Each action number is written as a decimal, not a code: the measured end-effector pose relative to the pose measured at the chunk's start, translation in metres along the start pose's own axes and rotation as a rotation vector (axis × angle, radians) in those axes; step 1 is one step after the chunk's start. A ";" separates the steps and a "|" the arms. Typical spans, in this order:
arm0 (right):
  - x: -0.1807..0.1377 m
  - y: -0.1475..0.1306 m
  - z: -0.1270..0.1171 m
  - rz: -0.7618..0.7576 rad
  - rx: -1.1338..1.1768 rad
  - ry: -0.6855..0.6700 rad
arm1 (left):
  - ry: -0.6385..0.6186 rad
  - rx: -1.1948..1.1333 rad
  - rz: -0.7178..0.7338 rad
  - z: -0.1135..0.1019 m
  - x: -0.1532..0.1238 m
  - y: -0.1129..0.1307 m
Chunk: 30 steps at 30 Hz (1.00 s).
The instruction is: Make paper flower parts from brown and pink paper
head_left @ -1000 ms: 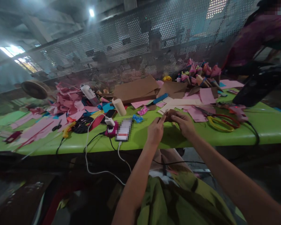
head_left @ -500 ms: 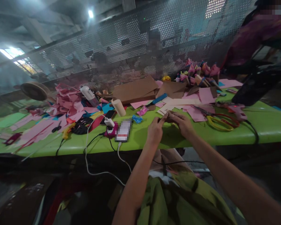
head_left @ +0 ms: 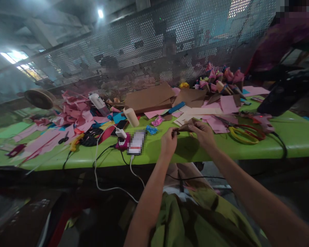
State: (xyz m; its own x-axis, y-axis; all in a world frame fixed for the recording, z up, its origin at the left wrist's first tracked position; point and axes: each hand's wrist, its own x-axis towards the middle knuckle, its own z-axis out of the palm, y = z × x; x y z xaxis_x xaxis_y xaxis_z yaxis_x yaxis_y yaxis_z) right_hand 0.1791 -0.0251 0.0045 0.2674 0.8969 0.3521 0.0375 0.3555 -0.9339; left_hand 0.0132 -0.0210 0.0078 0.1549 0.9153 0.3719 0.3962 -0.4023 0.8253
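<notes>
Left hand [head_left: 169, 142] pinches left tip of small brown folded paper piece [head_left: 185, 128], right hand [head_left: 204, 135] closed on its right end. Piece held just above green surface [head_left: 285, 137], near front edge.

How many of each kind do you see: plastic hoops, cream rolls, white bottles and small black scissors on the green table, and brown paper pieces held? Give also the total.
Hoops: 2, yellow and red
Cream roll: 1
White bottle: 1
Small black scissors: 1
Held brown paper piece: 1
Total: 6
</notes>
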 end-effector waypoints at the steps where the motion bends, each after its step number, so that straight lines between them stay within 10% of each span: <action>1: 0.000 -0.001 0.000 -0.009 -0.013 0.010 | -0.007 -0.065 -0.021 0.000 0.001 0.000; 10: -0.001 -0.002 0.001 -0.071 -0.133 0.086 | -0.059 -0.483 -0.216 0.002 0.008 -0.006; 30: -0.001 -0.001 0.001 -0.027 -0.119 -0.081 | -0.069 -0.017 0.025 0.003 0.007 -0.013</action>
State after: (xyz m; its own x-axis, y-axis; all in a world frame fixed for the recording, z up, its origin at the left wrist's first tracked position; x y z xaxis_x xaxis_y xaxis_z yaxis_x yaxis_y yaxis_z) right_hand 0.1774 -0.0260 0.0049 0.1861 0.9076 0.3764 0.1586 0.3503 -0.9231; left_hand 0.0115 -0.0091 -0.0016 0.2268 0.9039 0.3626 0.3763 -0.4247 0.8234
